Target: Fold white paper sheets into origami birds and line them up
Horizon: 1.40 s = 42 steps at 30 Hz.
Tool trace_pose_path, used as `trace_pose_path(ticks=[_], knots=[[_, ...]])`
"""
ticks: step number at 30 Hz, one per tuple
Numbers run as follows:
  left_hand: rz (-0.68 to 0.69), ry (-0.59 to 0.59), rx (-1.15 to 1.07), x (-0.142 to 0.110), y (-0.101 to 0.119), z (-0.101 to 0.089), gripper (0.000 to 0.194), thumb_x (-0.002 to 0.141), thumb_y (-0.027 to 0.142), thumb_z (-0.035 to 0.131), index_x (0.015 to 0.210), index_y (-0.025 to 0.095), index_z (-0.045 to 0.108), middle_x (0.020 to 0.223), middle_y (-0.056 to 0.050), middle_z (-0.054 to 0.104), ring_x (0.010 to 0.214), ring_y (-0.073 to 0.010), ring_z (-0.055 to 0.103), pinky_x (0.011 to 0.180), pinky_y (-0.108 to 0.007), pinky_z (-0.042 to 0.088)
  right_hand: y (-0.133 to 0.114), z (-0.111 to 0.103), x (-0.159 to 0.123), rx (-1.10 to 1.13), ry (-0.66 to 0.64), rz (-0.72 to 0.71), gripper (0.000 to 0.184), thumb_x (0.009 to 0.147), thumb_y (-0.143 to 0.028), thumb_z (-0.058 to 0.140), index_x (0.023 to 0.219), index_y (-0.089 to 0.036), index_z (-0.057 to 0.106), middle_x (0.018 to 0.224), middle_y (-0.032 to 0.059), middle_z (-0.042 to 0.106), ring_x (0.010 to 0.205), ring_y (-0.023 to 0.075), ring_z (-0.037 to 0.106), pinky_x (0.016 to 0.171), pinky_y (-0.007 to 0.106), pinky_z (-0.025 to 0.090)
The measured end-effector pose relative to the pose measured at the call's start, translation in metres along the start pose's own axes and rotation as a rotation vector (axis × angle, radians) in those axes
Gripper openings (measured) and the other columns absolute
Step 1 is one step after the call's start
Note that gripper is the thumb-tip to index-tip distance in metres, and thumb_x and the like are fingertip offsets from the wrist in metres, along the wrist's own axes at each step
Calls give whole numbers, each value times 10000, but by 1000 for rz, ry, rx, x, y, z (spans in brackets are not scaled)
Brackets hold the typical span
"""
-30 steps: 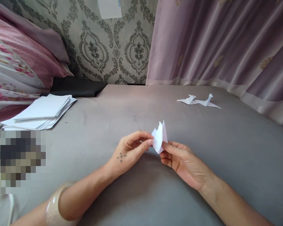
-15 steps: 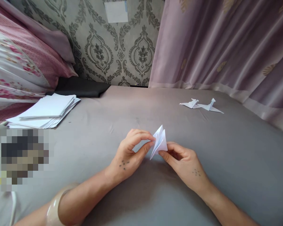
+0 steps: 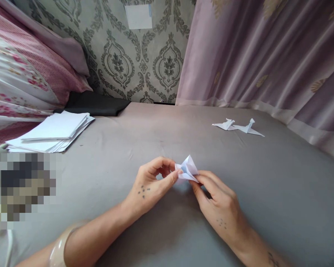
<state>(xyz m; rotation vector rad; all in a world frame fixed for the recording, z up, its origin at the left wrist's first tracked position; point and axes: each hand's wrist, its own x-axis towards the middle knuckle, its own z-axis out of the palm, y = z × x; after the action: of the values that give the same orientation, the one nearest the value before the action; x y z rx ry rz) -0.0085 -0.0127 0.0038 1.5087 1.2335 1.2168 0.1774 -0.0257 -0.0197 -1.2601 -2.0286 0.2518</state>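
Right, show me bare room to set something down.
The grey surface shows bare between the paper stack and the two far folded papers, and between the right hand and the curtain. It is crowded where that hand and the left hand hold the folded piece, and where the paper stack borders the black item.

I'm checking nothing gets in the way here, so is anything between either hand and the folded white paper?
Nothing visible: the left hand and right hand both hold the folded white paper directly, from opposite sides. The paper stack and two paper figures lie farther back.
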Motion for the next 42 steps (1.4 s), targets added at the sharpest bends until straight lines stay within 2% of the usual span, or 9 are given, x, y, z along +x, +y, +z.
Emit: trace_pose_path(ticks=[7, 13, 17, 20, 22, 27, 32, 39, 42], knots=[[-64, 24, -83, 3, 1, 1, 118, 782, 272, 645, 751, 168, 597, 658, 18, 583, 620, -105, 529, 591, -222, 419, -2, -1, -2, -125, 10, -29, 143, 901, -169, 508, 941, -201, 641, 921, 67, 687, 772, 183, 624, 720, 314, 458], [-114, 81, -82, 3, 7, 2, 32, 754, 180, 575, 731, 167, 592, 667, 18, 568, 631, -104, 511, 590, -221, 399, -6, 0, -4, -88, -9, -24, 160, 902, -172, 494, 904, -215, 648, 897, 61, 685, 767, 181, 620, 728, 316, 451], [-103, 21, -137, 2, 7, -1, 115, 830, 280, 586, 862, 177, 626, 771, -5, 614, 728, -130, 559, 688, -248, 453, -9, -2, 0, 142, -66, 184, 161, 905, -259, 507, 824, -231, 644, 882, 47, 681, 756, 169, 613, 703, 292, 460], [-46, -1, -82, 4, 4, -3, 159, 857, 310, 587, 930, 191, 661, 952, -43, 636, 916, -170, 581, 828, -287, 456, -10, -7, 7, 379, -166, 420, 175, 881, -345, 545, 788, -236, 646, 853, 26, 686, 779, 173, 622, 702, 276, 469], [-32, -32, -89, 5, 2, -3, 153, 852, 306, 607, 921, 191, 680, 1030, -59, 639, 1001, -192, 580, 886, -307, 451, -12, -11, 11, 491, -219, 502, 182, 864, -379, 564, 803, -237, 660, 833, 15, 689, 783, 177, 625, 702, 273, 471], [-145, -110, -297, 6, -3, 1, 129, 795, 285, 688, 825, 160, 678, 957, -61, 684, 871, -178, 637, 782, -292, 517, -14, -12, 13, 589, -237, 483, 193, 851, -394, 579, 820, -227, 671, 843, 20, 686, 818, 183, 619, 744, 273, 463], [-238, -164, -328, 5, -1, 4, 109, 769, 239, 705, 819, 145, 682, 794, -37, 690, 718, -143, 634, 715, -281, 535, -14, -13, 13, 600, -244, 547, 247, 824, -448, 604, 773, -217, 671, 788, 20, 669, 761, 176, 595, 690, 271, 449], [-195, -299, -276, 3, 3, 2, 83, 795, 225, 638, 830, 166, 686, 956, -52, 676, 897, -183, 636, 847, -319, 510, -11, -15, 15, 614, -213, 679, 302, 783, -489, 629, 709, -199, 664, 682, 7, 620, 663, 156, 547, 599, 264, 405], [-244, -347, -303, 2, 1, 3, 123, 789, 284, 678, 844, 175, 665, 979, -54, 682, 919, -196, 644, 845, -327, 506, -9, -13, 14, 603, -197, 681, 318, 783, -504, 627, 705, -199, 666, 663, 4, 612, 647, 152, 535, 584, 263, 391]])
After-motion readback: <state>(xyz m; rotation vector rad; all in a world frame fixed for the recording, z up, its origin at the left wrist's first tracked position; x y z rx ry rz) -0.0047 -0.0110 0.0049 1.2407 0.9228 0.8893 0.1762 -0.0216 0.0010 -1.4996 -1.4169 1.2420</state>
